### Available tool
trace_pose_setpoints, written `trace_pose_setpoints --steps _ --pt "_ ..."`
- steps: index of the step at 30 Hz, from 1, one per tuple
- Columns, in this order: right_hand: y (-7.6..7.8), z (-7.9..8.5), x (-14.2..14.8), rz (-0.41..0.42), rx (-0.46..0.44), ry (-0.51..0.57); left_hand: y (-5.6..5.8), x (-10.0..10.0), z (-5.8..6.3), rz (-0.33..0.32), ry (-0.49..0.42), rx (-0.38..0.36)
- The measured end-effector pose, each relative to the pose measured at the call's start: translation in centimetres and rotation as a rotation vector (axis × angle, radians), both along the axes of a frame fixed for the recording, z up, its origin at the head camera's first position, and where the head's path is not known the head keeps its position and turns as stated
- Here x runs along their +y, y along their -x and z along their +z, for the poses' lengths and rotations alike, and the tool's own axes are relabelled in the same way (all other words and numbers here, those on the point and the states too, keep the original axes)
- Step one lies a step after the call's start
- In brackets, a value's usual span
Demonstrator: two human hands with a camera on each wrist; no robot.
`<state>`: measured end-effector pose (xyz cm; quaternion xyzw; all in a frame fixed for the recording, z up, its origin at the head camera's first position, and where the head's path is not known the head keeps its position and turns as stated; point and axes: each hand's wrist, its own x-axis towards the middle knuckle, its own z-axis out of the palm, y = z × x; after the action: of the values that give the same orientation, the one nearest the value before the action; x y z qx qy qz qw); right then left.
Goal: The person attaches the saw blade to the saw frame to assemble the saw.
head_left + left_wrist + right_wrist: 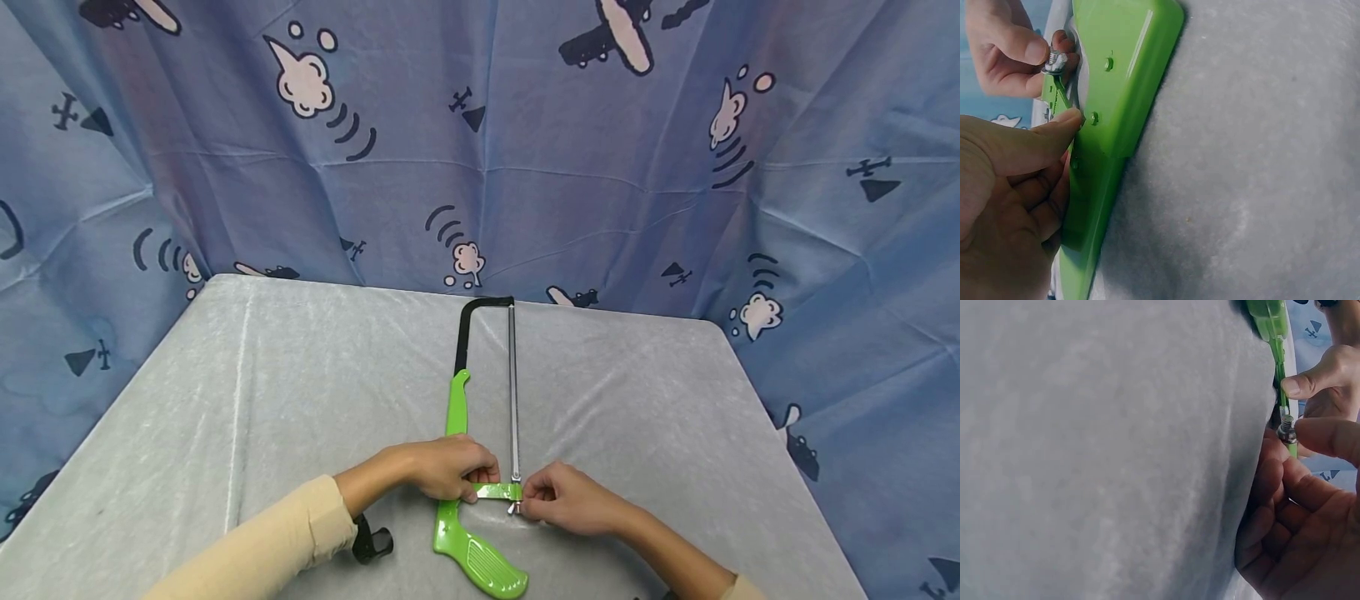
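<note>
A hacksaw (487, 562) lies on the table, its green handle toward me and its black bow (464, 333) pointing away. The thin grey blade (513, 392) runs straight along its right side. My left hand (450, 467) grips the green crosspiece (491, 491) between thumb and fingers, near the handle. At the crosspiece's right end sits a metal wing nut (1286, 430) on a threaded bolt (1054, 55). My right hand (570, 500) pinches this nut, thumb on one side and curled fingers on the other.
A grey cloth covers the table (337, 358). Behind it and at both sides hangs a blue curtain (420, 125) with printed planes and clouds. A black curved piece (371, 542) shows beneath my left wrist.
</note>
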<state>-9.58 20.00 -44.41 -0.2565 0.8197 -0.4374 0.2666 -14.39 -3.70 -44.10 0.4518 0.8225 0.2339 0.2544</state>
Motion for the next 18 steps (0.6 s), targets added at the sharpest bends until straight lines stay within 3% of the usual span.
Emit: trace_pose_setpoints --steps 18 --pt "-0.23 -0.02 0.02 0.014 0.070 -0.011 -0.11 0.05 0.02 0.007 0.005 -0.004"
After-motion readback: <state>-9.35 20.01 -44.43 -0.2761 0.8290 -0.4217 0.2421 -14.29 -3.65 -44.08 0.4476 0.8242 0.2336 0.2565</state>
